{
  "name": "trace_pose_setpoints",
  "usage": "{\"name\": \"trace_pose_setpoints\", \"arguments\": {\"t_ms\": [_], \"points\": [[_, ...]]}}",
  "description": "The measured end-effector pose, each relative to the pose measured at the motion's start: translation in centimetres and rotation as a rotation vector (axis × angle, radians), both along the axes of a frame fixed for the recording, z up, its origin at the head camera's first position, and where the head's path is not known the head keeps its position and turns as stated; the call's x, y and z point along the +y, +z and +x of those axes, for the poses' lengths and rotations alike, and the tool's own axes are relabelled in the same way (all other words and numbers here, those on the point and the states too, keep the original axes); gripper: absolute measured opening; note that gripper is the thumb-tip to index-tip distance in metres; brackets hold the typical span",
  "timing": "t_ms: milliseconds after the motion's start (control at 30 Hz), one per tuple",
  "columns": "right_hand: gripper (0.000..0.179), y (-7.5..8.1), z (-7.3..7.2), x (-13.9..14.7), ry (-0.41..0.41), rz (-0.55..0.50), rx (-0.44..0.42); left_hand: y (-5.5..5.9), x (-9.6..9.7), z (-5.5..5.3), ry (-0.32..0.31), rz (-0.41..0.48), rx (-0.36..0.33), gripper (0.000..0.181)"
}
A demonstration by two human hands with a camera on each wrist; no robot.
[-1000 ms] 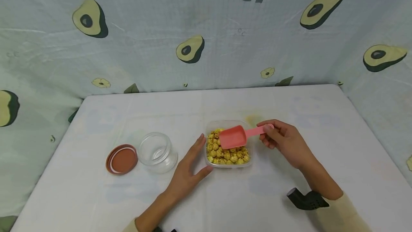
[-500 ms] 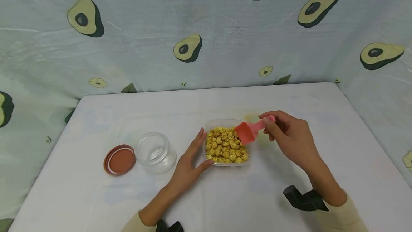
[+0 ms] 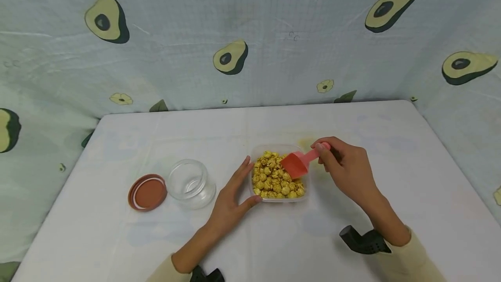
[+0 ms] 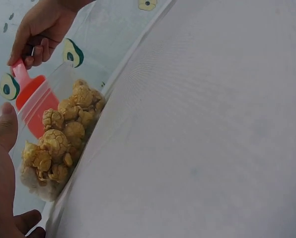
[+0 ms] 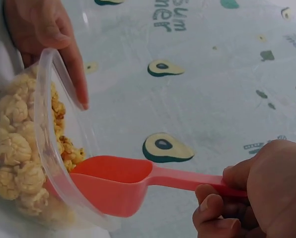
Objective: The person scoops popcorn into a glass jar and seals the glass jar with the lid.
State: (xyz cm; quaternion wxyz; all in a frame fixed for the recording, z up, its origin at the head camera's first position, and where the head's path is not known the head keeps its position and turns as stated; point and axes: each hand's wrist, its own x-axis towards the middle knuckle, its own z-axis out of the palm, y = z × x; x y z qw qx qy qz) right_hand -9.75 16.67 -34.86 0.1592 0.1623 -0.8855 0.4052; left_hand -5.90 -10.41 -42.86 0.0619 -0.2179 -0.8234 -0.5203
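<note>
Pink scoop (image 3: 295,166) dipped into the popcorn (image 3: 270,182) in the container (image 3: 283,200), its handle pinched by the right hand (image 3: 348,166) at the container's right! The container's left side is touched by the left hand (image 3: 228,206), fingers spread; farther left, a clear jar (image 3: 192,190) is seen.

Pink scoop (image 3: 298,163) in the right grip (image 3: 347,166) — left grip (image 3: 230,203) beside the clear popcorn tub (image 3: 290,148).

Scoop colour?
Scoop: pinkish red all over, handle included. Best seen in the right wrist view.
</note>
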Motion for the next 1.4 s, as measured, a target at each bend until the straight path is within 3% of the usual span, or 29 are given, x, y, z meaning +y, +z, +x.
{"name": "trace_pose_setpoints", "arguments": {"t_ms": [133, 400, 733, 1033, 1267, 1400], "points": [[0.013, -0.2, -0.3, 0.2, 0.0, -0.054, -0.077, -1.6, -0.3, -0.5, -0.003, -0.013, -0.001, 0.079], [0.023, -1.4, -1.1, 0.6, 0.058, -0.142, -0.325, -1.9, -0.2, -0.6, -0.019, -0.007, 0.014, 0.078], [0.033, -1.6, -1.4, 0.8, 0.058, -0.25, -0.5, -1.8, -0.2, -0.6, -0.022, -0.01, 0.021, 0.078], [0.033, -1.5, -1.5, 0.9, 0.048, -0.268, -0.532, -1.8, -0.2, -0.6, -0.022, -0.007, 0.036, 0.079], [0.03, -1.6, -1.3, 0.5, 0.014, -0.199, -0.408, -1.8, -0.3, -0.6, -0.023, -0.01, 0.033, 0.08], [0.032, -2.0, -1.3, 0.2, 0.058, -0.207, -0.443, -1.6, -0.3, -0.6, -0.019, -0.016, 0.022, 0.08]]}}
